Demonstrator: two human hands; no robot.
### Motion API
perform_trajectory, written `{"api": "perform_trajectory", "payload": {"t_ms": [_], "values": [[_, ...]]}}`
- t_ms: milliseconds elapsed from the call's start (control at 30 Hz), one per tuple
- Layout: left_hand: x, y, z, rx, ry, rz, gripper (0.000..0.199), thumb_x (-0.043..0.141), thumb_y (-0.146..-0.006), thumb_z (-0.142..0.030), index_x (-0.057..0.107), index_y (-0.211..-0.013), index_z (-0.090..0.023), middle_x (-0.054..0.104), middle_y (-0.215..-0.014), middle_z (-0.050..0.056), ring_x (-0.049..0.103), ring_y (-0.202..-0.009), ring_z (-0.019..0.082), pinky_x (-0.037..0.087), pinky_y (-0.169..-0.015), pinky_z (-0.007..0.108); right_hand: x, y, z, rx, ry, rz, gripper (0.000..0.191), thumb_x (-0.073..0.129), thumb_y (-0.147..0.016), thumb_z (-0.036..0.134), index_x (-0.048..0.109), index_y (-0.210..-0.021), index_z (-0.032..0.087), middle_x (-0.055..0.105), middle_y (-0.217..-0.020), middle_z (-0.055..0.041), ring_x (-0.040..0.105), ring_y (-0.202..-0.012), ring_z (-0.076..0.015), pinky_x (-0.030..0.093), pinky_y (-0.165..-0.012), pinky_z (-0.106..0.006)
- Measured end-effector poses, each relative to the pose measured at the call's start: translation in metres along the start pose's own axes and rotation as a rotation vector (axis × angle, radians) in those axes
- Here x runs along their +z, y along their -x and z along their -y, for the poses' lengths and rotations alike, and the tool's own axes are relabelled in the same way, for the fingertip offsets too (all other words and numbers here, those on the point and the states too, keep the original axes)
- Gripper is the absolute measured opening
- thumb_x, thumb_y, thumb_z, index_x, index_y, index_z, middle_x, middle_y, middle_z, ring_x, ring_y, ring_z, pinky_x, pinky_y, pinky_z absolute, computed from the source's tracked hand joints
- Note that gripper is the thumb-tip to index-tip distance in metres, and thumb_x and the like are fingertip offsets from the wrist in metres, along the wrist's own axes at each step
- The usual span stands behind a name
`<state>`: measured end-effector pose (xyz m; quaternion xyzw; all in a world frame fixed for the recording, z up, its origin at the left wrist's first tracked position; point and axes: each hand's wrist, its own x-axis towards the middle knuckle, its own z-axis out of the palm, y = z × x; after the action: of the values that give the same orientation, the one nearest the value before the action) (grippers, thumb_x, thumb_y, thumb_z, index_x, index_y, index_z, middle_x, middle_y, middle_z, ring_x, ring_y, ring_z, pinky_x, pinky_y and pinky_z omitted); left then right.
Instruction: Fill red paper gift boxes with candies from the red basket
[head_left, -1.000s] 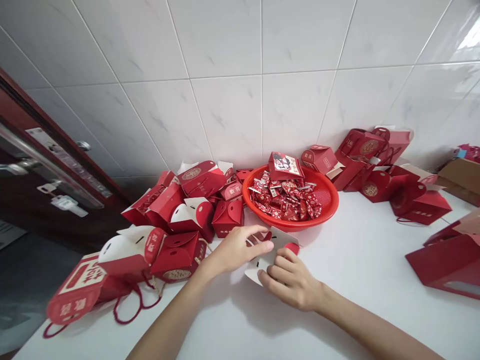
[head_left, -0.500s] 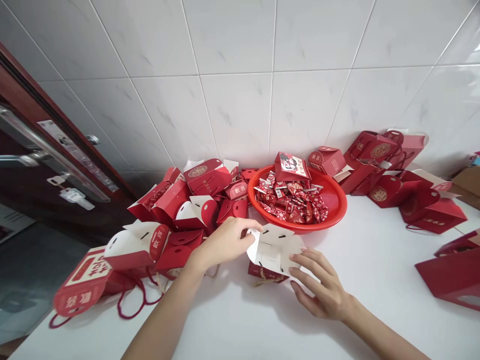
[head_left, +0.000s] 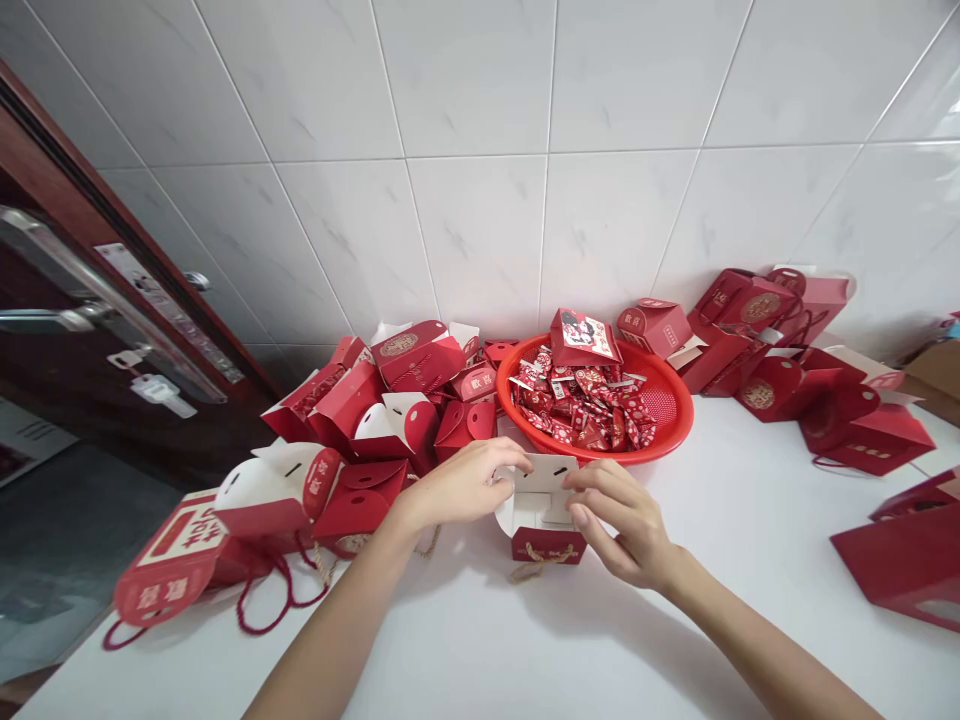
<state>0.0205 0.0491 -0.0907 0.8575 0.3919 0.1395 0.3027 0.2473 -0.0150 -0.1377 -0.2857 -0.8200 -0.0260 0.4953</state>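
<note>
A small red gift box (head_left: 549, 545) with a white inside stands on the white table in front of me, its top open and flaps raised. A twisted beige cord hangs on its front. My left hand (head_left: 469, 482) grips the left rim and flap between thumb and fingers. At the right side, my right hand (head_left: 619, 515) has its bent fingers and thumb closed on the box's edge. Just behind the box sits a red plastic basket (head_left: 679, 425) with many red-wrapped candies (head_left: 589, 405) in it. Another red box (head_left: 583, 337) rests on top of the candies.
Several red boxes (head_left: 360, 500), some with open flaps and cords, crowd the left side of the table. More red boxes (head_left: 862, 425) stand at the right. White wall tiles (head_left: 472, 240) rise behind, and a dark door (head_left: 112, 400) with keys is at the left.
The box's front wall has come into view as the front flap folded down. My right hand has moved up and inward onto the box's right edge, while my left hand stays at the left rim.
</note>
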Motion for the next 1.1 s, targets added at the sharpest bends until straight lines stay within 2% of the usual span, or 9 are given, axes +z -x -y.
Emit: {"api": "perform_trajectory", "payload": {"t_ms": [133, 200, 333, 433, 533, 700, 867, 933, 1100], "values": [[0.0, 0.002, -0.003, -0.026, -0.01, -0.005, 0.048, 0.053, -0.074, -0.011, 0.075, -0.115, -0.023, 0.075, -0.116, 0.006, 0.069, -0.109, 0.026, 0.052, -0.093, 0.031, -0.006, -0.01, -0.003, 0.275, 0.214, 0.049, 0.012, 0.058, -0.093, 0.018, 0.062, -0.082, 0.021, 0.067, -0.086, -0.008, 0.062, -0.076, -0.0208, 0.05, -0.063, -0.032], [-0.001, 0.004, -0.006, -0.042, -0.041, 0.0, 0.049, 0.053, -0.074, -0.012, 0.074, -0.117, -0.024, 0.074, -0.114, 0.006, 0.069, -0.108, 0.026, 0.052, -0.091, 0.03, -0.011, -0.012, -0.004, 0.475, 0.283, 0.185, 0.015, 0.064, -0.089, 0.028, 0.058, -0.077, 0.022, 0.066, -0.079, -0.0056, 0.061, -0.069, -0.0208, 0.045, -0.054, -0.03], [-0.005, 0.009, -0.015, -0.074, -0.1, 0.027, 0.048, 0.053, -0.077, -0.016, 0.071, -0.12, -0.025, 0.071, -0.107, 0.005, 0.068, -0.1, 0.025, 0.051, -0.083, 0.028, -0.018, -0.017, 0.0, 0.796, 0.117, 0.503, 0.037, 0.065, -0.089, 0.051, 0.049, -0.071, 0.023, 0.066, -0.067, -0.0007, 0.059, -0.057, -0.0185, 0.037, -0.05, -0.027], [-0.005, 0.012, -0.023, -0.048, -0.098, 0.03, 0.046, 0.052, -0.078, -0.016, 0.071, -0.118, -0.025, 0.068, -0.101, 0.004, 0.066, -0.093, 0.023, 0.05, -0.078, 0.027, -0.014, -0.021, 0.006, 0.832, 0.152, 0.559, 0.04, 0.068, -0.085, 0.054, 0.045, -0.073, 0.024, 0.066, -0.07, -0.001, 0.059, -0.059, -0.0194, 0.033, -0.051, -0.026], [-0.005, 0.015, -0.024, -0.015, -0.092, 0.057, 0.052, 0.053, -0.074, -0.014, 0.07, -0.122, -0.026, 0.064, -0.097, 0.003, 0.065, -0.09, 0.022, 0.049, -0.075, 0.026, -0.011, -0.023, 0.011, 0.802, 0.161, 0.595, 0.031, 0.069, -0.083, 0.04, 0.043, -0.075, 0.024, 0.064, -0.071, -0.0007, 0.055, -0.058, -0.0177, 0.031, -0.052, -0.026], [-0.01, 0.016, -0.013, -0.045, -0.103, 0.112, 0.068, 0.052, -0.071, -0.011, 0.064, -0.136, -0.026, 0.065, -0.107, 0.005, 0.064, -0.106, 0.025, 0.05, -0.086, 0.028, -0.022, -0.022, 0.003, 0.828, -0.292, 0.471, 0.009, 0.051, -0.081, 0.021, 0.043, -0.078, 0.023, 0.057, -0.073, 0.0008, 0.053, -0.064, -0.0152, 0.041, -0.058, -0.027], [-0.017, 0.013, -0.008, -0.133, -0.09, 0.213, 0.067, 0.054, -0.077, -0.015, 0.059, -0.143, -0.024, 0.064, -0.116, 0.007, 0.061, -0.115, 0.026, 0.05, -0.091, 0.029, -0.034, -0.019, -0.022, 1.055, -0.692, 0.502, 0.024, 0.065, -0.077, 0.03, 0.045, -0.087, 0.022, 0.054, -0.072, 0.0039, 0.051, -0.068, -0.0143, 0.039, -0.061, -0.026], [-0.018, 0.011, -0.006, -0.159, -0.074, 0.236, 0.068, 0.055, -0.076, -0.014, 0.058, -0.144, -0.022, 0.064, -0.118, 0.007, 0.062, -0.115, 0.026, 0.051, -0.089, 0.028, -0.038, -0.017, -0.029, 1.096, -0.71, 0.582, 0.027, 0.069, -0.078, 0.035, 0.049, -0.088, 0.021, 0.055, -0.075, 0.0023, 0.051, -0.072, -0.0156, 0.04, -0.064, -0.027], [-0.019, 0.001, 0.008, -0.122, 0.09, 0.268, 0.068, 0.057, -0.072, -0.012, 0.063, -0.139, -0.021, 0.066, -0.129, 0.007, 0.064, -0.109, 0.024, 0.051, -0.088, 0.028, -0.046, -0.014, -0.039, 1.012, -0.576, 0.803, 0.033, 0.071, -0.083, 0.05, 0.061, -0.082, 0.018, 0.052, -0.069, 0.0015, 0.044, -0.065, -0.0143, 0.034, -0.059, -0.028]]}}
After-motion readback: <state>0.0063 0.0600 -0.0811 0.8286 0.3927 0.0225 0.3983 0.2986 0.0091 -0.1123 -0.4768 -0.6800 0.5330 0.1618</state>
